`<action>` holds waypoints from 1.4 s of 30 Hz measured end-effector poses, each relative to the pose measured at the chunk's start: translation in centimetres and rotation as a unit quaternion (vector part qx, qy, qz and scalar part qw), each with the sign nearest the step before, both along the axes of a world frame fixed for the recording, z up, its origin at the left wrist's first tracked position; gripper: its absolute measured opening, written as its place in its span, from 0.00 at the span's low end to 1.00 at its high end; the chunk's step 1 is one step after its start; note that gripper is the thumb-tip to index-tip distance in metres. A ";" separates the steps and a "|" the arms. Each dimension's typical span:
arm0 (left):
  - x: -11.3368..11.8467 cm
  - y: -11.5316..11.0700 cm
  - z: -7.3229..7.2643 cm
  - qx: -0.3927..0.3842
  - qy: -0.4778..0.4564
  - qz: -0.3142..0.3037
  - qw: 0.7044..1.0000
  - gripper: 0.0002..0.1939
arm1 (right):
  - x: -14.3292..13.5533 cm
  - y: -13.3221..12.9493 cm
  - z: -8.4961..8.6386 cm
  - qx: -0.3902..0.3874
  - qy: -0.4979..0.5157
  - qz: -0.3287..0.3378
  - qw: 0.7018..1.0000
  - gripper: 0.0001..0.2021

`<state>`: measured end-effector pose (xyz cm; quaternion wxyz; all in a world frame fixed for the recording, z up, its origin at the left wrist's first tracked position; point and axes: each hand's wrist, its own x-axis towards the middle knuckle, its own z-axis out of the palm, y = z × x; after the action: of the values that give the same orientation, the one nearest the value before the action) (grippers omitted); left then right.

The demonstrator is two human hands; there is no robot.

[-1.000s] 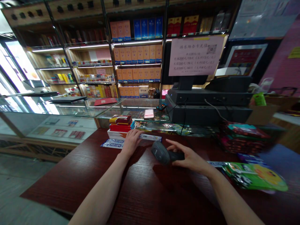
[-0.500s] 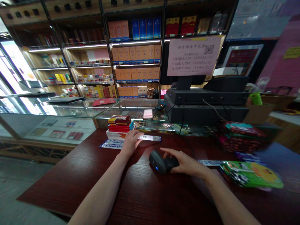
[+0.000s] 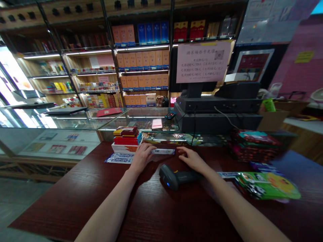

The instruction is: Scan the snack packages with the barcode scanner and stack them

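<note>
My left hand [image 3: 142,155] rests on the left end of a slim, shiny packet [image 3: 164,151], with its fingers bent over it; whether it grips the packet is hard to see. Blue-and-white packets [image 3: 118,158] lie to its left, in front of a white box [image 3: 123,148] topped with red and yellow packs [image 3: 126,136]. My right hand [image 3: 190,158] is open and holds nothing, its fingertips near the right end of the slim packet. Below it, a black barcode scanner [image 3: 173,178] lies on the dark red table [image 3: 151,208], its handle partly behind my right forearm.
Green and yellow packages [image 3: 270,186] lie at the right, beside a stack of dark red packs [image 3: 253,146]. A register with a monitor [image 3: 217,111] stands behind on a glass counter [image 3: 141,116]. A cable hangs down from it. Stocked shelves line the back.
My right hand has let go of the scanner and moved up and forward to the slim packet's right end. The scanner now lies on the table. The view has shifted slightly.
</note>
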<state>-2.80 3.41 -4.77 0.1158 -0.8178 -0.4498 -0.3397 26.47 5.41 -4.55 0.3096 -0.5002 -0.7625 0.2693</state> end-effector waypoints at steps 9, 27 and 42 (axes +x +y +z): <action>0.2 0.1 -0.1 -0.004 0.007 -0.020 1.000 0.16 | -1.4 3.2 -1.0 0.009 -0.061 -0.012 0.998 0.23; 0.6 0.1 1.0 -0.132 -0.205 -0.055 0.968 0.13 | -0.6 3.2 0.7 0.040 0.022 -0.031 0.998 0.06; -2.0 -1.8 4.4 -0.241 -0.219 -0.072 0.943 0.21 | -2.8 0.5 4.1 0.120 0.028 0.013 0.992 0.07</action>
<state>-4.81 1.65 -0.33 -0.2107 -0.7569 -0.4725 -0.3994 23.68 5.88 -0.41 0.3853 -0.4412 -0.7870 0.1936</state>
